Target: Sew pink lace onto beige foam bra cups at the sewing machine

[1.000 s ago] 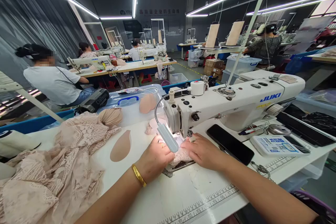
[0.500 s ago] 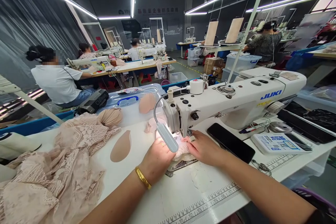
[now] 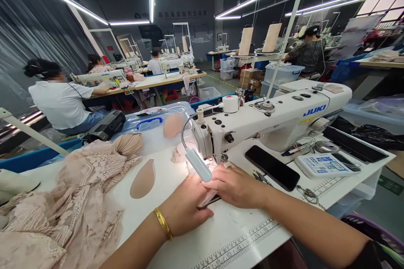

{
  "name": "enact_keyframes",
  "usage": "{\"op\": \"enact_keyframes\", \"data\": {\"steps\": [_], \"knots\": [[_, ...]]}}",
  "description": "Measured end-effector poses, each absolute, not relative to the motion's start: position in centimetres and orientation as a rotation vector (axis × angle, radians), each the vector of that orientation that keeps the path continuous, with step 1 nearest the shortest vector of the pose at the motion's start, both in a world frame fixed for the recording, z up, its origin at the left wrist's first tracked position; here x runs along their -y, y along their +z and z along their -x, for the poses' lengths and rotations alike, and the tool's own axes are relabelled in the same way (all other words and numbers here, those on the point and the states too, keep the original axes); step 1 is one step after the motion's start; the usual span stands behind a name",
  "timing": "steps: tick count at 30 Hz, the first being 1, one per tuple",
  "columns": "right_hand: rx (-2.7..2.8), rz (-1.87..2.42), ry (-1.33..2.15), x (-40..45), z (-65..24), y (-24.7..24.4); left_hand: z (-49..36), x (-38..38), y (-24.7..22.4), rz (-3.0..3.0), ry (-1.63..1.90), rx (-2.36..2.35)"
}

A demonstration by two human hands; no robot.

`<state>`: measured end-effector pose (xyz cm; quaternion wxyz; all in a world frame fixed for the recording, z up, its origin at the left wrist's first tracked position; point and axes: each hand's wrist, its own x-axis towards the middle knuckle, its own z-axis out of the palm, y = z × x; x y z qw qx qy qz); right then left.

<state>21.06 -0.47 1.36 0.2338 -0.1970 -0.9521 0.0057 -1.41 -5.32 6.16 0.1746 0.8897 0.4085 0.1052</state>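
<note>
My left hand [image 3: 186,204] lies flat on the sewing bed, thumb stretched to the right; the lamp and my other hand cover its fingertips. Bent over a pale pink lace piece [image 3: 208,196] are the closed fingers of my right hand [image 3: 236,185], overlapping the left fingers beside the presser foot. Much of the lace is hidden. The sewing machine [image 3: 271,119] stands just behind, and its grey lamp [image 3: 198,164] lights the spot. Left of my hands lies a beige teardrop-shaped pad [image 3: 142,179]. A heap of lace fabric [image 3: 72,201] covers the table's left side.
A black phone [image 3: 272,167], dark snips [image 3: 262,178] and a white-blue box [image 3: 322,164] lie to the right. Stacked beige pads [image 3: 128,143] rest by the lace heap. A clear plastic bin [image 3: 151,132] stands behind. Co-workers sit at other machines; one wears a white shirt [image 3: 61,103].
My right hand has shifted left over my left fingers, covering more of the lace. My left thumb now stretches out to the right. The camera view has turned slightly, and the snips show beside the phone.
</note>
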Motion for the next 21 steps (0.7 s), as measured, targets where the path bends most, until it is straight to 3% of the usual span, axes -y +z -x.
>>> {"op": "enact_keyframes", "data": {"steps": [5, 11, 21], "knots": [[2.726, 0.754, -0.112, -1.0, -21.9, 0.4, 2.3, 5.5, 5.2, -2.720, 0.165, -1.272], [2.643, 0.843, -0.017, -1.7, -22.5, -0.3, 2.2, 4.0, 3.7, -2.874, 0.349, -1.090], [2.692, 0.671, 0.075, -0.8, -21.7, 0.6, 2.9, 3.6, 2.6, -3.002, 0.559, -1.208]]}}
